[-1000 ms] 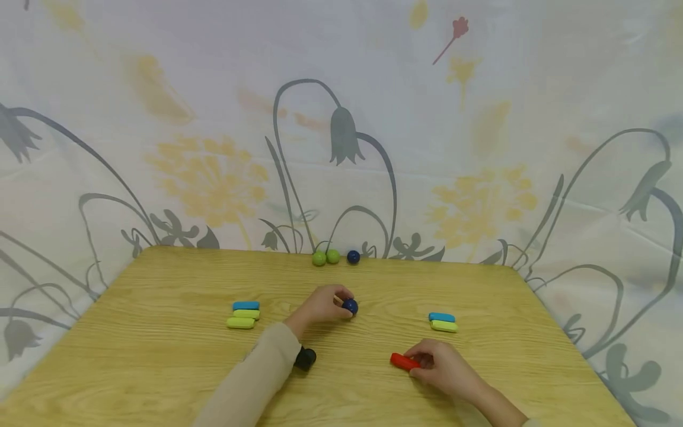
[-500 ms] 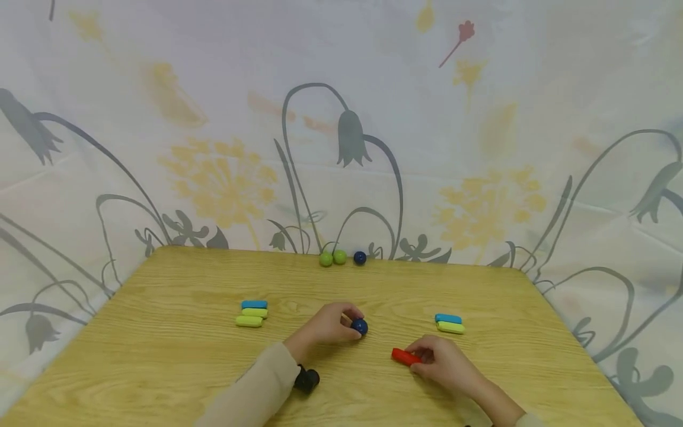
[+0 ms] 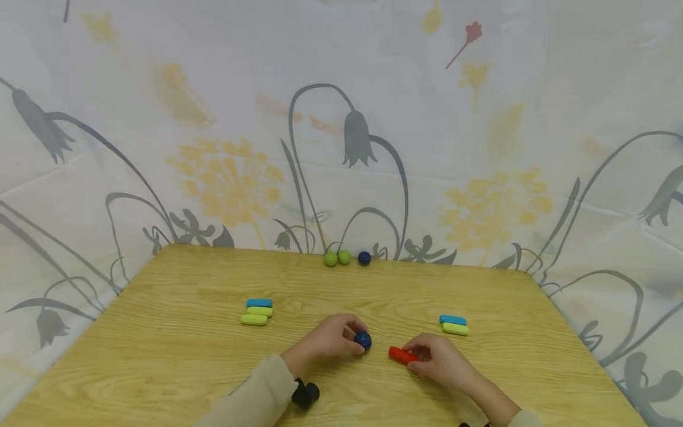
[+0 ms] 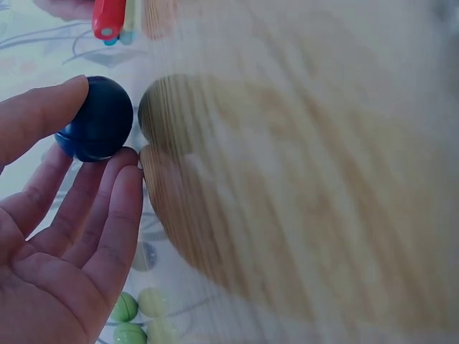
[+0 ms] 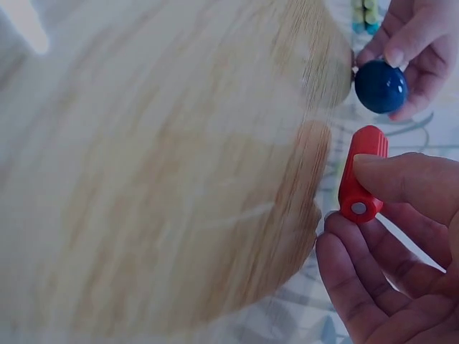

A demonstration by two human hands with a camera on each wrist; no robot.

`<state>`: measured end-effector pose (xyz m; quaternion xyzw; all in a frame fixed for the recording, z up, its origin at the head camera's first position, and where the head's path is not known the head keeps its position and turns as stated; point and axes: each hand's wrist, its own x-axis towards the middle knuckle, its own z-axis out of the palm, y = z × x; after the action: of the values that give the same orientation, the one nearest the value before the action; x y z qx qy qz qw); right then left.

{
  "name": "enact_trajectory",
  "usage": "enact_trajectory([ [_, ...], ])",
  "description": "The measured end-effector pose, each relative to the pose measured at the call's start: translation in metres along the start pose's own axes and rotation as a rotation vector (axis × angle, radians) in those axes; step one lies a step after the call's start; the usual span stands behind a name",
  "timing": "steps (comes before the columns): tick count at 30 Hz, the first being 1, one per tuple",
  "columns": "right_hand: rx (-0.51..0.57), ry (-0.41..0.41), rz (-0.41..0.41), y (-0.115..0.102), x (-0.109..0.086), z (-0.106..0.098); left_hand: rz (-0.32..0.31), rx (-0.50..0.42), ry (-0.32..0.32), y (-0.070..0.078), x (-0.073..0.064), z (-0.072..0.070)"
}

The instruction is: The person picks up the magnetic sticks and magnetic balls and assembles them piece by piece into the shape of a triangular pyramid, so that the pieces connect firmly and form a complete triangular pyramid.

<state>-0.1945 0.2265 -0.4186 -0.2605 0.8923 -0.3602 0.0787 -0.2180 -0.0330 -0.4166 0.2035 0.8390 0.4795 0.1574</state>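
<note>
My left hand [image 3: 335, 337] pinches a glossy dark blue ball [image 3: 363, 340] between thumb and fingers, near the middle of the wooden table. In the left wrist view the ball [image 4: 100, 118] sits very close to its reflection in the tabletop. To its right, my right hand [image 3: 441, 360] holds a short red rod [image 3: 401, 355], one end pointing left at the ball. A round, silvery metal spot shows on the rod's other end in the right wrist view, where the thumb presses the red rod [image 5: 363, 168] from above. A small gap separates ball and rod.
Two green balls [image 3: 337, 258] and another dark blue ball [image 3: 364, 258] lie at the table's back edge. Blue and yellow-green rods [image 3: 259, 311] lie side by side on the left, with a similar pair [image 3: 453, 325] on the right. A flowered cloth [image 3: 341, 148] hangs behind.
My left hand has brought the blue ball nearer to me and closer to the red rod. The right hand, still holding the rod, has shifted slightly left. The head view has turned a little.
</note>
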Motion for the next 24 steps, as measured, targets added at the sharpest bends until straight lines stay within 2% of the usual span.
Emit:
enact_trajectory([
  [15, 0.040, -0.019, -0.037, -0.007, 0.012, 0.009, 0.011, -0.002, -0.028, 0.005, 0.001, 0.007],
  [24, 0.056, -0.028, -0.023, -0.008, 0.016, 0.009, 0.016, -0.018, -0.041, 0.005, 0.005, 0.010],
])
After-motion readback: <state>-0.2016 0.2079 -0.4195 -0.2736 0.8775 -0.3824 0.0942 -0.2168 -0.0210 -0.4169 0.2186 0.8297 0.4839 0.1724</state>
